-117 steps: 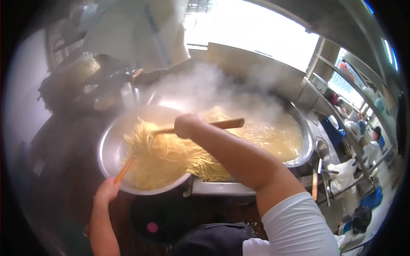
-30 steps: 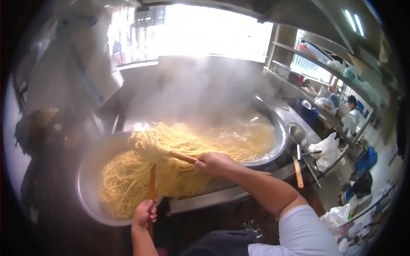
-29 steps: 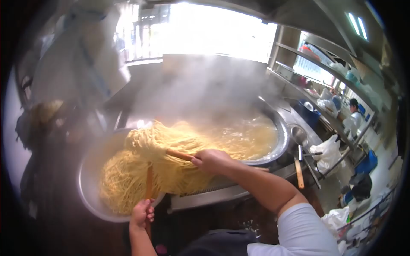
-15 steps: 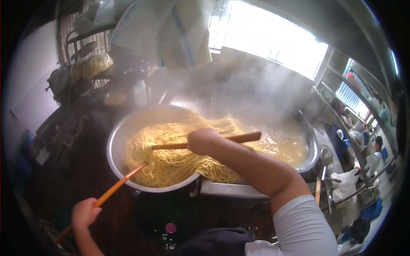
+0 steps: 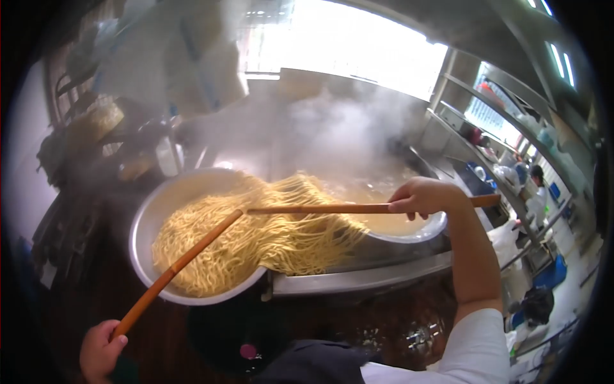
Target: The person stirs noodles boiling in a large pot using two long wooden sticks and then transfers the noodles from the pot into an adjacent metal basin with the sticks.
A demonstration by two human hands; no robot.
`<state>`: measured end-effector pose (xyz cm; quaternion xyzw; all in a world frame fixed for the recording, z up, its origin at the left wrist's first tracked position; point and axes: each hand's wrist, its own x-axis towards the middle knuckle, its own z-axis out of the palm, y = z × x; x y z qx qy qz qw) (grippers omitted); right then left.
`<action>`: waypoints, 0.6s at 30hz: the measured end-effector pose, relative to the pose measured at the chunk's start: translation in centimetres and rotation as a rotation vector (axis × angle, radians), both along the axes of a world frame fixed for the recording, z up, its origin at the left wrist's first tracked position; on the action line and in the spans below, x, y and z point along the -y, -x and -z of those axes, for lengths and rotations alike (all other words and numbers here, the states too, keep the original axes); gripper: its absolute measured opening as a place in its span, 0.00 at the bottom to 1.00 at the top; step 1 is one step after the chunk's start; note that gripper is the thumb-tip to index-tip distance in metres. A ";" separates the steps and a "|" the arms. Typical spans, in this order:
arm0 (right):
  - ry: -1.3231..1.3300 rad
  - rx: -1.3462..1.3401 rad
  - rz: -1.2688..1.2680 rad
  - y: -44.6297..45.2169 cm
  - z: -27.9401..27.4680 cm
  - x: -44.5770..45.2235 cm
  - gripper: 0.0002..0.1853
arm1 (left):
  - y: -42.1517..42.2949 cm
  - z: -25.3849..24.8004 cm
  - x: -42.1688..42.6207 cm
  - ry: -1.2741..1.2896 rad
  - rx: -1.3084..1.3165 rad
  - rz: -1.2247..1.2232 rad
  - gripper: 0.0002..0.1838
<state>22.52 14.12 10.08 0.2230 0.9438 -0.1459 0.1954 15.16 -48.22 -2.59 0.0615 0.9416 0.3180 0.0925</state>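
Observation:
My left hand (image 5: 101, 349) is closed round the lower end of a long wooden stick (image 5: 176, 267), which slants up to the right over the noodles. Its tip meets the tip of a second wooden stick (image 5: 320, 209), held nearly level by my right hand (image 5: 425, 197). Yellow noodles (image 5: 217, 246) heap in a wide metal basin (image 5: 142, 272) and drape over its right rim across the metal counter edge. Their strands reach towards a steaming wok (image 5: 419, 238) of cloudy liquid under my right hand.
Thick steam (image 5: 339, 125) rises behind the wok. Pale cloths (image 5: 185, 61) hang at the upper left. Metal shelves (image 5: 505, 115) with bags and containers run along the right, where another person (image 5: 537, 185) is farther off. A metal ledge (image 5: 358, 278) borders the stove front.
My right hand has moved right with its stick, away from the basin. The left stick's tip has shifted up and right. More noodles now spread over the gap between basin and wok.

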 end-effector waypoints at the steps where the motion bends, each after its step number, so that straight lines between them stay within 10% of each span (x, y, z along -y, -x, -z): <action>1: -0.010 -0.024 0.067 -1.6 -0.4 -1.0 0.20 | 1.4 0.5 -1.1 0.024 -0.066 0.054 0.16; 10: -0.290 0.017 0.391 -14.6 -4.0 -6.6 0.17 | 13.0 -1.8 -20.8 0.223 -0.232 0.372 0.17; 18: -0.312 0.136 0.173 -12.0 3.2 -15.9 0.17 | 19.2 -2.9 -45.8 0.672 -0.213 0.407 0.15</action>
